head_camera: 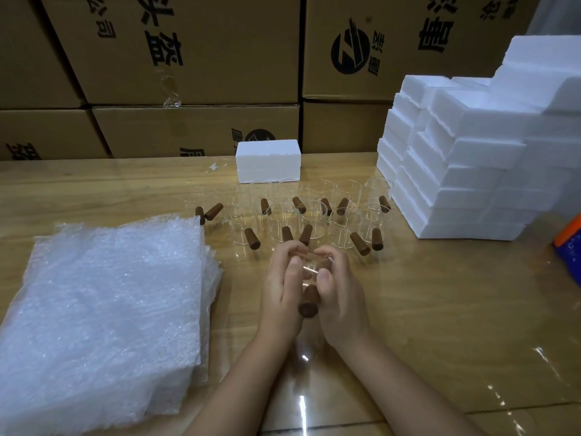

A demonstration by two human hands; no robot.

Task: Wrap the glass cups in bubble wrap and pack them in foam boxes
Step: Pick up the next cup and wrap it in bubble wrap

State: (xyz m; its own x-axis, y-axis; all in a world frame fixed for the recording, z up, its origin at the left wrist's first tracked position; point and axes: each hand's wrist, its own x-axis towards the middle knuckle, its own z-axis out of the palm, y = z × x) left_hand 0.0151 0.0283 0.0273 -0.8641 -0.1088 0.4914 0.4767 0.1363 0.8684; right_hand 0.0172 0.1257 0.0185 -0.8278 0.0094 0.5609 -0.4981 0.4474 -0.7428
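Observation:
My left hand [283, 287] and my right hand [341, 294] together hold one clear glass cup [309, 268] above the table, its brown wooden handle [309, 302] pointing toward me between the palms. Behind my hands stand several more glass cups with brown handles [283, 221] in two rows. A thick stack of bubble wrap sheets [103, 309] lies on the table to the left. One closed white foam box [268, 160] sits behind the cups, and a tall pile of foam boxes [471, 171] rises at the right.
The wooden table [440, 309] has a glossy cover. Large cardboard cartons [188, 58] form a wall along its far edge. An orange and blue object [569, 243] pokes in at the right edge.

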